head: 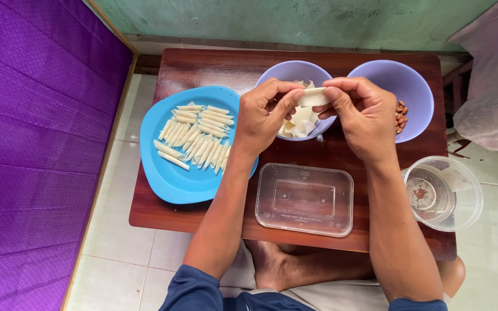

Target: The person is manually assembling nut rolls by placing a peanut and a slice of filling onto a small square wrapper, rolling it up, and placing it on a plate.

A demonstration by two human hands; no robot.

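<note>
A small pale wrapper [312,97] is pinched between both hands, held in the air just above the left bowl [272,74]. The left hand [263,115] closes its thumb and forefinger on the wrapper's left end; the right hand [364,115] grips the right end the same way, its other fingers curled loosely. The wrapper looks partly rolled, lying roughly level between the fingertips.

The left bowl, pale purple, holds a heap of flat wrappers [298,124] of the same colour. Touching it on the right stands a second purple bowl [410,86], with brown nuts [401,115] showing at its near edge beside the right hand.

Left of the bowls lies a blue plate [174,178] carrying many thin rolled pieces [197,138] laid side by side in rows. Between the forearms, nearer the person, sits a clear rectangular box [305,198]. A clear round tub [445,193] stands at the right edge, partly past the corner.

All rest on a low dark wooden tabletop [203,66] over a white tiled floor [122,259]. A purple mat [36,144] lies along the left.
</note>
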